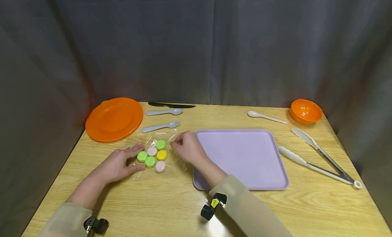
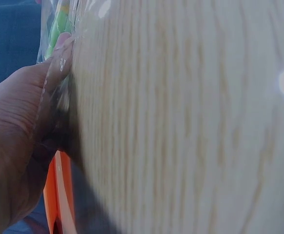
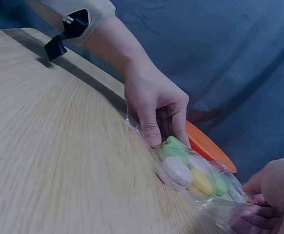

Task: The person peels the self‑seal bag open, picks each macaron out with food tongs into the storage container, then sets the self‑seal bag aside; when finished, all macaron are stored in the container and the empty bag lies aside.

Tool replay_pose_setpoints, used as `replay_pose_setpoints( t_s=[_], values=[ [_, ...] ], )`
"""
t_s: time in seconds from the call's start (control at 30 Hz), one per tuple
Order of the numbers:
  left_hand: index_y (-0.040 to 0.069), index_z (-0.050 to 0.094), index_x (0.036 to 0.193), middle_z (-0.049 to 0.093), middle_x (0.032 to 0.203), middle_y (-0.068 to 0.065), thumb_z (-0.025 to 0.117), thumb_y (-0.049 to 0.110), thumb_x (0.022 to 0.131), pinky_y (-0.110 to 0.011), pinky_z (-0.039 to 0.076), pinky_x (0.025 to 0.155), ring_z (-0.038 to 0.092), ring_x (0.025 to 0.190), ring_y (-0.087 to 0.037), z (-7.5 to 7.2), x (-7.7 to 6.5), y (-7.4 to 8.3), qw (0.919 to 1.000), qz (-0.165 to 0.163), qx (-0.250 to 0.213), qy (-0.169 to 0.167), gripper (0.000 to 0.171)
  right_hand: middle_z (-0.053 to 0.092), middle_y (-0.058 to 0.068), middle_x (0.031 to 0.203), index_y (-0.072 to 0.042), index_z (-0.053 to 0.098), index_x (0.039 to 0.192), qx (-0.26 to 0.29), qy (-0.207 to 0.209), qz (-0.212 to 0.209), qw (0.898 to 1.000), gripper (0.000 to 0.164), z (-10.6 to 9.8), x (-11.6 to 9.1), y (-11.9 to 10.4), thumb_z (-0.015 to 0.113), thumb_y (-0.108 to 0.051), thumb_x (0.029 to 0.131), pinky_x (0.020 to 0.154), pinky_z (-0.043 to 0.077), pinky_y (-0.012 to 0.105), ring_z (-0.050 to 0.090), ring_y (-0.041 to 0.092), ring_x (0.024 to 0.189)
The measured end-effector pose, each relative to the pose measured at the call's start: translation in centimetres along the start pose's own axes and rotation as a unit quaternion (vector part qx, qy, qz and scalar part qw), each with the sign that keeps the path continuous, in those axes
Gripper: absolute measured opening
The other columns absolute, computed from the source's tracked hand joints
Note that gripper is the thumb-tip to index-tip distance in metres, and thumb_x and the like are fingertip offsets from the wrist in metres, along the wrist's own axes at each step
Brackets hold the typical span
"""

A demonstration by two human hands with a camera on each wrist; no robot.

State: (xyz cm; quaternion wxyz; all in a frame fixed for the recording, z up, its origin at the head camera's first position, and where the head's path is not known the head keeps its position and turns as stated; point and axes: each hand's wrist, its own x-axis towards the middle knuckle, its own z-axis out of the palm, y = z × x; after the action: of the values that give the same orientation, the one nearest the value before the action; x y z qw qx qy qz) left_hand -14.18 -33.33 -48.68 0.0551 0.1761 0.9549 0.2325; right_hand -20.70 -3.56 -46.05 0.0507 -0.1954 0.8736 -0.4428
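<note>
A clear plastic bag (image 1: 176,162) with several green, yellow and pale pink macarons (image 1: 150,161) lies on the wooden table. At the bag's left end my left hand (image 1: 117,163) rests with thumb and fingers spread, fingertips beside the macarons. Film from the bag shows in front of this hand (image 2: 20,117) in the left wrist view. My right hand (image 1: 188,147) pinches the bag's right edge between thumb and fingers. In the right wrist view, the macarons (image 3: 177,171) lie in the bag between both hands.
Right of the bag is a lilac tray (image 1: 242,158), partly beneath my right forearm. An orange plate (image 1: 114,119), fork (image 1: 160,126), spoon (image 1: 164,112) and black knife (image 1: 171,105) lie behind. Further right are a small spoon (image 1: 266,116), orange bowl (image 1: 306,111) and tongs (image 1: 324,162).
</note>
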Motion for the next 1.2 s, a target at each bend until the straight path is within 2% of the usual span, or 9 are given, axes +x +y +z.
replay_pose_setpoints(
  t_s=[0.13,0.3,0.43,0.53,0.7,0.8,0.97,1.1,1.2],
  values=[
    [0.007,0.051,0.157,0.048,0.159,-0.014,0.079,0.056,0.091,-0.063,0.033,0.119,0.045,0.142,-0.049,0.0,0.3,0.0,1.0000,0.003,0.001,0.001,0.086,0.067,-0.003,0.071,-0.004,0.079,0.087,0.004,0.002,-0.002,1.000,0.016,-0.1,0.3,0.4,0.070,-0.007,0.099,0.057,0.050,0.023,0.058,0.009,0.062],
    [0.009,0.051,0.157,0.048,0.158,-0.014,0.080,0.056,0.090,-0.063,0.034,0.118,0.046,0.141,-0.051,-0.1,0.4,0.0,1.0000,-0.001,0.003,0.003,0.087,0.067,0.002,0.064,0.002,0.076,0.090,0.049,0.014,0.018,0.999,0.018,-0.5,0.1,1.1,0.067,-0.008,0.103,0.047,0.045,0.022,0.058,0.010,0.052],
    [0.009,0.051,0.157,0.048,0.158,-0.013,0.081,0.054,0.090,-0.062,0.034,0.118,0.046,0.142,-0.049,-0.4,0.4,0.0,1.0000,-0.002,0.004,0.005,0.086,0.068,0.008,0.062,0.004,0.075,0.089,0.073,0.029,0.030,0.996,0.020,-1.0,-0.3,1.6,0.067,-0.007,0.103,0.045,0.045,0.022,0.060,0.013,0.049],
    [0.008,0.051,0.157,0.048,0.159,-0.012,0.082,0.052,0.090,-0.063,0.032,0.119,0.045,0.143,-0.048,-0.6,0.4,0.0,1.0000,-0.003,0.002,0.004,0.085,0.069,0.013,0.064,0.007,0.074,0.089,0.097,0.030,0.043,0.994,0.021,-1.4,-0.6,2.0,0.064,-0.005,0.104,0.046,0.051,0.023,0.067,0.020,0.052],
    [0.007,0.052,0.157,0.048,0.159,-0.014,0.082,0.051,0.091,-0.064,0.032,0.118,0.045,0.142,-0.050,-0.7,0.2,0.0,1.0000,-0.007,0.001,0.002,0.085,0.070,0.019,0.067,0.009,0.071,0.091,0.117,0.029,0.059,0.991,0.021,-1.9,-0.5,2.0,0.061,-0.004,0.104,0.048,0.054,0.024,0.073,0.033,0.058],
    [0.007,0.052,0.156,0.048,0.159,-0.015,0.081,0.052,0.091,-0.064,0.034,0.118,0.045,0.141,-0.051,-0.6,-0.1,-0.1,0.9999,-0.011,0.002,0.001,0.085,0.070,0.017,0.067,0.006,0.072,0.091,0.106,0.016,0.053,0.993,0.024,-1.8,0.1,1.5,0.065,-0.013,0.104,0.049,0.050,0.023,0.071,0.030,0.057],
    [0.006,0.052,0.156,0.048,0.159,-0.015,0.081,0.051,0.091,-0.064,0.033,0.118,0.045,0.142,-0.049,-0.3,-0.2,-0.2,1.0000,-0.003,0.001,0.002,0.084,0.066,0.004,0.063,-0.001,0.073,0.090,0.065,-0.014,0.049,0.997,0.031,-0.9,1.0,0.6,0.075,-0.030,0.101,0.050,0.045,0.024,0.058,0.013,0.054],
    [0.006,0.052,0.156,0.048,0.159,-0.014,0.081,0.051,0.091,-0.063,0.034,0.118,0.045,0.143,-0.047,-0.1,-0.2,-0.1,1.0000,0.003,-0.001,0.004,0.084,0.064,-0.001,0.065,-0.003,0.074,0.087,0.018,-0.005,0.033,0.999,0.021,-0.1,1.7,0.6,0.076,-0.020,0.099,0.054,0.045,0.024,0.054,0.010,0.058],
    [0.007,0.052,0.156,0.048,0.159,-0.013,0.081,0.052,0.091,-0.062,0.034,0.118,0.046,0.143,-0.047,0.0,-0.1,-0.1,1.0000,0.004,0.000,0.003,0.084,0.065,0.000,0.070,-0.004,0.075,0.085,0.006,0.015,0.026,1.000,0.016,0.0,2.0,0.9,0.074,-0.012,0.099,0.055,0.045,0.023,0.054,0.010,0.060]
  ],
)
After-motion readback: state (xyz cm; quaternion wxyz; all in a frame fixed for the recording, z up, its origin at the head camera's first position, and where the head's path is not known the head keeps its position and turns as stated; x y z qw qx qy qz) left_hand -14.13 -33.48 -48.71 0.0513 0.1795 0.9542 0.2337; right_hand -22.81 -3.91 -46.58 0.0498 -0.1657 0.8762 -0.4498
